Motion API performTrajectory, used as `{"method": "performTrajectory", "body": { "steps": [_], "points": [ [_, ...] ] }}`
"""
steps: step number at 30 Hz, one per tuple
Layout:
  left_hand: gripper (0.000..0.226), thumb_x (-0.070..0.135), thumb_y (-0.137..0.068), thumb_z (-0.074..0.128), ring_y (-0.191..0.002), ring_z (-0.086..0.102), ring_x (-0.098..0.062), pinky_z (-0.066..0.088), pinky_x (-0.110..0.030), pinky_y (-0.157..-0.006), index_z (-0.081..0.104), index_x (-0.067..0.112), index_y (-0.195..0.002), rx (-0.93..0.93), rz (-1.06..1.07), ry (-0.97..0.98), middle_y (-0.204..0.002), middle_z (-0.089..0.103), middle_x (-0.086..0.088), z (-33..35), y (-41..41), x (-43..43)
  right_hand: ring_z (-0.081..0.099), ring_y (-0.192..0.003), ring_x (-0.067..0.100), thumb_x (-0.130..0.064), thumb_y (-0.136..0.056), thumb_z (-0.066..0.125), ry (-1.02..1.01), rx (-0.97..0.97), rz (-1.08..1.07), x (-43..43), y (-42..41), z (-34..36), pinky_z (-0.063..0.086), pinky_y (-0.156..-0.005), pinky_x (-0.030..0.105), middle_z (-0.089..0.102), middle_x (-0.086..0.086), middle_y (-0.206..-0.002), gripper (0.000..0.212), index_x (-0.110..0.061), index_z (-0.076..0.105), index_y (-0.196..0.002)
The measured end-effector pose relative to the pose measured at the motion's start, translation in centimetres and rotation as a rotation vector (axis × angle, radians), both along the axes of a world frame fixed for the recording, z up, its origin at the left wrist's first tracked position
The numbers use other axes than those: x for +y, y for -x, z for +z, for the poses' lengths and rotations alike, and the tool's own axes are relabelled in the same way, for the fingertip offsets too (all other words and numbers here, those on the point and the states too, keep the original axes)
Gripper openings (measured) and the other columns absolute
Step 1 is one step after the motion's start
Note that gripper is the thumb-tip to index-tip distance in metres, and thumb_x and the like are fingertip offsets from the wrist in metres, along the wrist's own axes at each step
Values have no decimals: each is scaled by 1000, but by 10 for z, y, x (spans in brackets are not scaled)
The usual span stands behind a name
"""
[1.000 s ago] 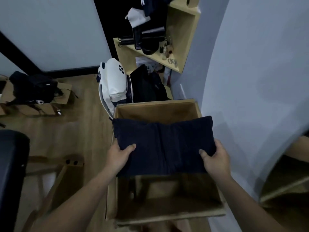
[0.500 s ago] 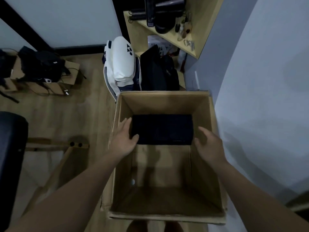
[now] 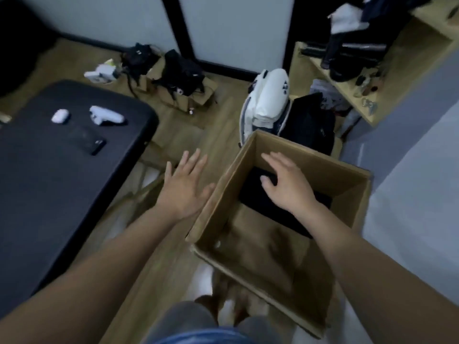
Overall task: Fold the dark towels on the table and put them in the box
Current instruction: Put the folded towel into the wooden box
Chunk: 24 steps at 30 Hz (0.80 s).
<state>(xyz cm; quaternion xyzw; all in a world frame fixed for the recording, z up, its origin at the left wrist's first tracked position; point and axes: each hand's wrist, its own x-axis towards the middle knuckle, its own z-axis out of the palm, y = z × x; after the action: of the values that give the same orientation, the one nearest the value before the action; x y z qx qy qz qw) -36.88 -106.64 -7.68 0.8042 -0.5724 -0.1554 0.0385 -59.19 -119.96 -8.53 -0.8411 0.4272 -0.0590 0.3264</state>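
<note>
A folded dark towel [image 3: 268, 204] lies flat at the bottom of the open cardboard box [image 3: 223, 192], toward its far side. My right hand [image 3: 288, 184] is above the box opening over the towel, fingers spread, holding nothing. Outside the box on its left, my left hand [image 3: 185, 187] hovers over the floor with straight, spread fingers and an empty palm. The black table [image 3: 49, 184] stands at the left; no dark towel shows on it.
A phone [image 3: 93, 144] and two small white objects [image 3: 105, 116] lie on the table. A white bag [image 3: 267, 100] and a black bag [image 3: 309, 120] stand behind the box. Black bags on cardboard [image 3: 178, 75] sit by the far wall. A wooden shelf [image 3: 372, 78] is at right.
Both hands let go of the towel, which now rests in the box. My left hand came out to the left of the box and the view swung left toward the table.
</note>
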Motion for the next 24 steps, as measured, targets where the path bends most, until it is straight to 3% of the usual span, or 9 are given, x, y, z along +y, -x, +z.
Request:
{"method": "performTrajectory", "body": {
  "steps": [5,11,15,24],
  "points": [
    [77,66,-90,23,-153,-5,-14,-4,-53,-122,18,30,-158,-52,349,122,-166,7,9,48,-42,142,26,-147,16,-32,-97,54,62,-78,239,51,-82,42,21,-121,41,37,1,-156,55,-24,39,-150],
    [68,62,-99,30,-153,-9,-12,-10,-54,-122,15,32,-158,-132,768,167,-166,3,12,65,-65,312,21,-148,14,-34,-98,50,204,-64,656,158,-193,86,16,-122,39,32,-3,-159,56,-28,34,-152],
    [81,71,-86,12,-153,-10,-13,-9,-53,-121,14,34,-158,-165,1008,191,-166,3,12,69,-68,431,18,-149,9,-37,-99,49,298,-96,863,263,-250,108,14,-123,39,30,-8,-159,56,-30,32,-152],
    [67,55,-100,35,-153,-10,-17,-5,-55,-122,12,31,-159,-155,1391,266,-167,3,9,63,-48,686,18,-149,11,-38,-100,49,392,-74,1306,565,-310,111,19,-122,36,29,-9,-160,57,-31,30,-153]
  ]
}}
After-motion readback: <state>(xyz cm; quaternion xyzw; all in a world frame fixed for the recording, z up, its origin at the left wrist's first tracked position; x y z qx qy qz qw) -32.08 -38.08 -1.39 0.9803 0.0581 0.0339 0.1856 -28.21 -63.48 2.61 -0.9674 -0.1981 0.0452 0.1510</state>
